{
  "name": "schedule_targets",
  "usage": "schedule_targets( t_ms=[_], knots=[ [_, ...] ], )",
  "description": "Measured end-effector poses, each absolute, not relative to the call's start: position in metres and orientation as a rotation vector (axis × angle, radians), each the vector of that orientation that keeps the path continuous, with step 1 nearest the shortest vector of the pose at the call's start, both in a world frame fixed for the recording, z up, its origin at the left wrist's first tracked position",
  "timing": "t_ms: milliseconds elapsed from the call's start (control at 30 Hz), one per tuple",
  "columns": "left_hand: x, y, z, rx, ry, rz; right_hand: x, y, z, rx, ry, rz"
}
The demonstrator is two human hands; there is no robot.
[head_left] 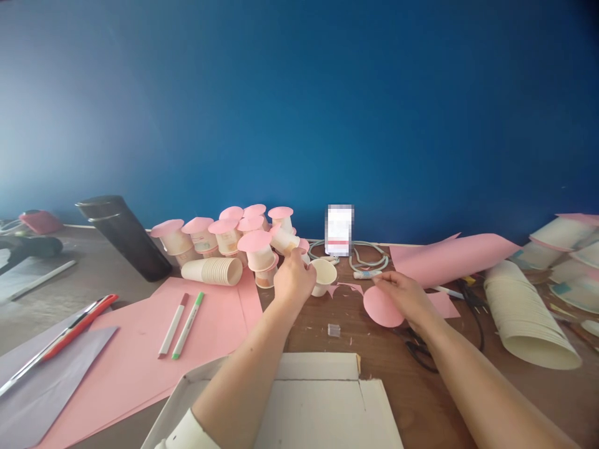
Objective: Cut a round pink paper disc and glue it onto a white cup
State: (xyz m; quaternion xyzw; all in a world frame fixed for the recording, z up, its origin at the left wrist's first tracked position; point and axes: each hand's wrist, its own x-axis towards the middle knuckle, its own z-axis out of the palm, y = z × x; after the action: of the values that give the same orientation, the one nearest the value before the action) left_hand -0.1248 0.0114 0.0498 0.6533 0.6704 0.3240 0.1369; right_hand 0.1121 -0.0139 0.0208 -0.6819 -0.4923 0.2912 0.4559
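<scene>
My left hand (294, 274) is closed at the rim of a tilted white paper cup (285, 239), beside several paper cups topped with pink discs (255, 242). Just right of that hand stands an upright paper cup (324, 274), its mouth facing up. My right hand (405, 298) pinches a pink paper circle (381, 307), tilted toward me. Close to those fingertips is a small white tube (366, 274); whether they touch it is hard to tell.
Stacked cups (213, 271), two markers (180, 327) and a utility knife (70, 330) lie left on paper sheets. A black bottle (126, 237) stands behind. A white box lid (327, 405) sits in front; rolled pink paper (458, 259) and a cup stack (524, 312) lie right.
</scene>
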Motion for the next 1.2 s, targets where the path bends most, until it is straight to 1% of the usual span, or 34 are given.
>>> schedule_targets(
  t_ms=[133, 233, 300, 367, 567, 733, 1033, 1200],
  knots=[
    [-0.122, 0.006, 0.056, 2.095, 2.009, 1.106, 0.119, -0.018, 0.024, -1.840, -1.396, 0.567],
    [-0.116, -0.002, 0.068, 2.202, 1.929, 1.196, 0.120, -0.015, 0.023, -1.902, -1.597, 0.254],
    [-0.112, -0.010, 0.076, 2.246, 1.799, 1.092, 0.120, -0.010, 0.021, -1.914, -1.774, 0.004],
    [-0.109, -0.016, 0.081, 2.256, 1.686, 0.917, 0.119, -0.003, 0.019, -1.909, -1.887, -0.115],
    [-0.106, -0.025, 0.081, 2.390, 1.502, 0.312, 0.119, 0.009, 0.012, -1.868, -2.075, -0.153],
    [-0.100, -0.030, 0.078, 2.599, 1.314, -0.082, 0.122, 0.009, 0.008, -1.900, -2.118, -0.189],
    [-0.089, -0.044, 0.084, 2.548, 1.282, -0.367, 0.116, 0.011, 0.008, -1.952, -2.113, -0.215],
    [-0.089, -0.043, 0.080, 2.542, 1.273, -0.378, 0.115, 0.013, 0.003, -1.916, -2.068, -0.183]
  ],
)
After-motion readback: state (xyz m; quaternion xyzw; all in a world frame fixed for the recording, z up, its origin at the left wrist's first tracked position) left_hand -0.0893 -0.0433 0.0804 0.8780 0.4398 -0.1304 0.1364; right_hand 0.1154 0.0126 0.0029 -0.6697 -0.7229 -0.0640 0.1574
